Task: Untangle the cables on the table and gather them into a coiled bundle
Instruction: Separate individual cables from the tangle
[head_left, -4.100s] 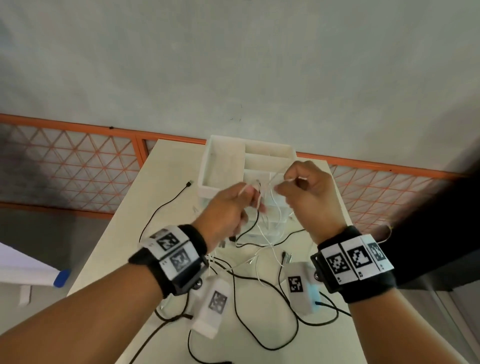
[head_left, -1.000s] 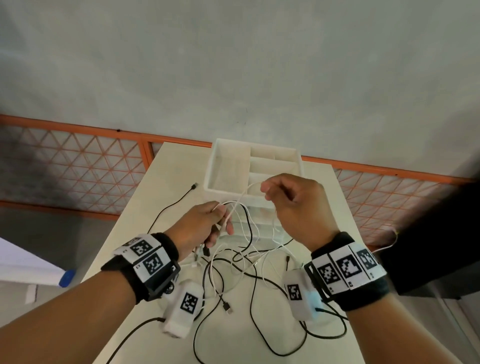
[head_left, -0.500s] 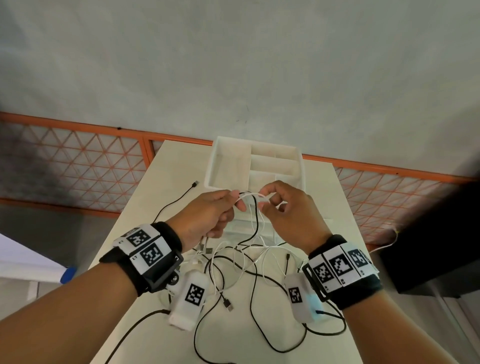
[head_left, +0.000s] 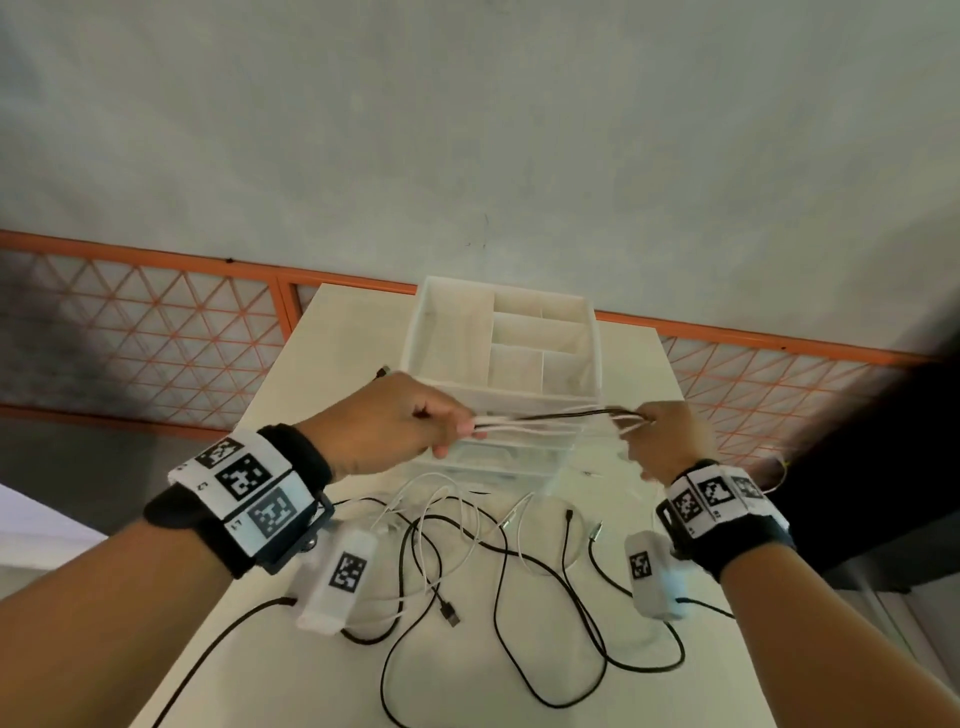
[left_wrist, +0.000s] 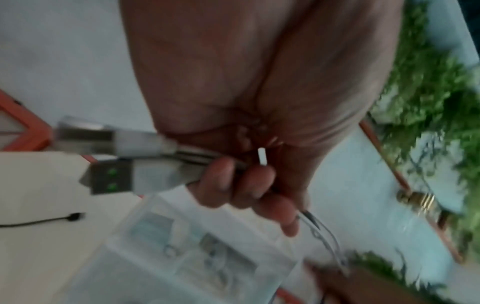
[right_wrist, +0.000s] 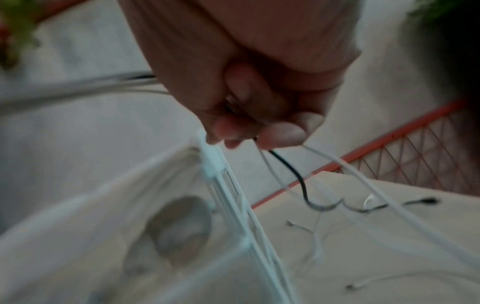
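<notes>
A bunch of white and black cable strands is stretched taut between my two hands above the table. My left hand grips its left end in a fist; in the left wrist view the left hand curls round the cables, and two USB plugs stick out past the fingers. At the right end my right hand pinches the strands; the right wrist view shows the right hand with white and black strands hanging from it. Loose black and white cables lie tangled on the table below.
A white compartment organizer stands on the pale table just behind my hands. One black cable end lies at its left. An orange lattice railing runs beyond the table's far edge. Green plants show in the left wrist view.
My hands, close together half a second ago, have drawn apart sideways, pulling the held strands straight and taut. The right hand moved right, the left stayed about level.
</notes>
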